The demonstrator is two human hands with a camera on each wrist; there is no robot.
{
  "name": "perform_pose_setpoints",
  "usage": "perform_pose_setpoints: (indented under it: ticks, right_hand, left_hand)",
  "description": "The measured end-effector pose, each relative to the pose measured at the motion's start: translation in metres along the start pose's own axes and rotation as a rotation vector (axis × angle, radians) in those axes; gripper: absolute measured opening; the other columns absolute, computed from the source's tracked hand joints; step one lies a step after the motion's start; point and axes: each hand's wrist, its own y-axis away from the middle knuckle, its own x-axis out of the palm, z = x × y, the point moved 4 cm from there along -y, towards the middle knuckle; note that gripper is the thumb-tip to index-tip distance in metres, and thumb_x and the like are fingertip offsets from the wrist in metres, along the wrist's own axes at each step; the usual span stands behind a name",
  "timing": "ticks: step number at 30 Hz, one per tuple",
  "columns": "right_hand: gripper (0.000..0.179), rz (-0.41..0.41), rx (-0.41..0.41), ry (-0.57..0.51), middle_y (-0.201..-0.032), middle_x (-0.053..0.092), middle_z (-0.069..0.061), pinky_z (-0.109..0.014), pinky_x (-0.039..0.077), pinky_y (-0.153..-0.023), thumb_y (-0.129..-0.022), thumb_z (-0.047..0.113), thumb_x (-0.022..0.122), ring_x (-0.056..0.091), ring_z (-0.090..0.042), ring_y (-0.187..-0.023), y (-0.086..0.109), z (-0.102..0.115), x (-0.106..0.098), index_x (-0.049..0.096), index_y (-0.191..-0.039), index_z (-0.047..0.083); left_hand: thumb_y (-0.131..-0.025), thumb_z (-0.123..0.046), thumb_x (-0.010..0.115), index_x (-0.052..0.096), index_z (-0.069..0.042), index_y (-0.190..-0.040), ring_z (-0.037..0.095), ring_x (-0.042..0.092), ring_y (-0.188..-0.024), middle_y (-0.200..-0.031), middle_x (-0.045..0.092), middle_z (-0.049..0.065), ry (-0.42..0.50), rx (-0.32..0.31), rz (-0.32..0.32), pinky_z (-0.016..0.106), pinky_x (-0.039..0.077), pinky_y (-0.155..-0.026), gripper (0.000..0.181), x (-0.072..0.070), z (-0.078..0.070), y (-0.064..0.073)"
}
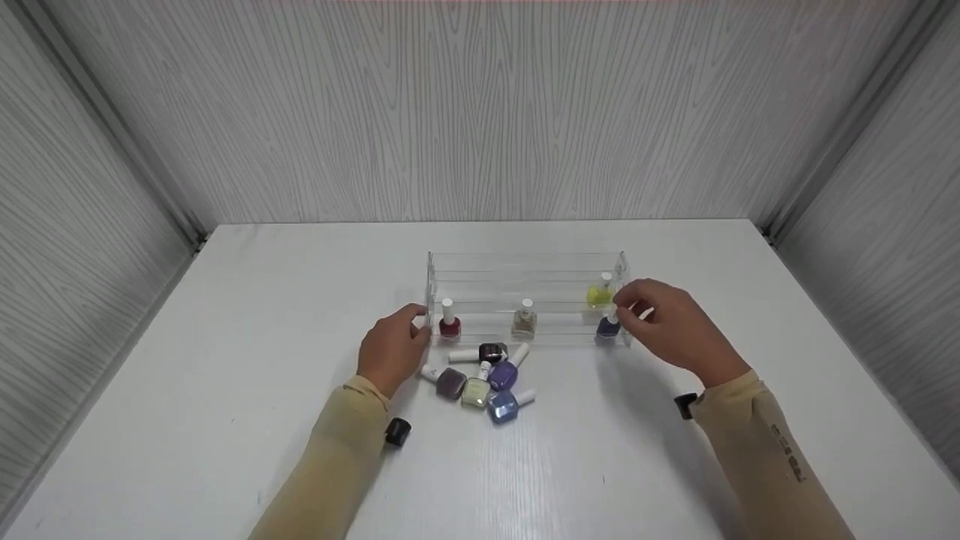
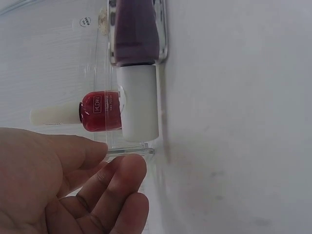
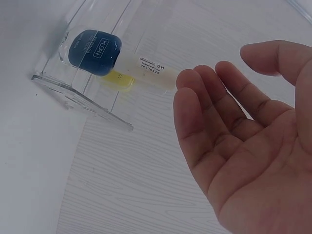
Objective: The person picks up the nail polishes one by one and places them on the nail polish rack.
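Observation:
A clear acrylic rack (image 1: 525, 264) with stepped tiers stands mid-table. My left hand (image 1: 394, 349) is at its left end; in the left wrist view, thumb and curled fingers (image 2: 132, 170) pinch the end panel's edge. My right hand (image 1: 671, 322) is by the right end, thumb and fingers apart, nothing between them. Its fingertips are close to the white cap of a dark blue nail polish bottle (image 3: 95, 52); whether they touch is unclear. On the front tier are also a red nail polish (image 1: 450, 328) and a beige one (image 1: 525, 322). A yellow nail polish (image 1: 599, 295) stands one tier higher.
In front of the rack several nail polish bottles lie on their sides: black (image 1: 492, 353), violet (image 1: 503, 376), mauve (image 1: 451, 383), pale green (image 1: 475, 393) and light blue (image 1: 503, 406). Pale wood-grain panels (image 1: 480, 112) wall the white table (image 1: 562, 480).

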Motion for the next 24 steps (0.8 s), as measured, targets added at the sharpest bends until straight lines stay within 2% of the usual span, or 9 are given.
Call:
perform_pose_setpoints:
  ticks: [9,24]
  right_hand:
    - [0.014,0.04,0.02,-0.007,-0.114,0.07,-0.003,-0.042,0.053,-0.081,-0.104,0.019,0.061,0.065,-0.018,-0.097,0.0,0.003,0.005,0.069,-0.114,0.014]
    - [0.02,0.143,0.015,-0.029,-0.115,0.07,-0.002,-0.043,0.052,-0.089,-0.103,0.02,0.063,0.064,-0.019,-0.101,-0.001,0.007,0.016,0.07,-0.12,0.012]
  left_hand:
    - [-0.101,-0.02,0.066,0.068,-0.011,-0.133,0.019,0.06,-0.069,-0.086,0.072,0.004,0.012,0.014,-0.005,0.04,0.048,-0.067,0.033,-0.001,-0.001,0.002]
    - [-0.102,-0.02,0.065,0.068,-0.011,-0.134,0.018,0.059,-0.068,-0.084,0.072,0.002,0.017,0.01,0.004,0.039,0.046,-0.065,0.033,-0.001,0.0,0.001]
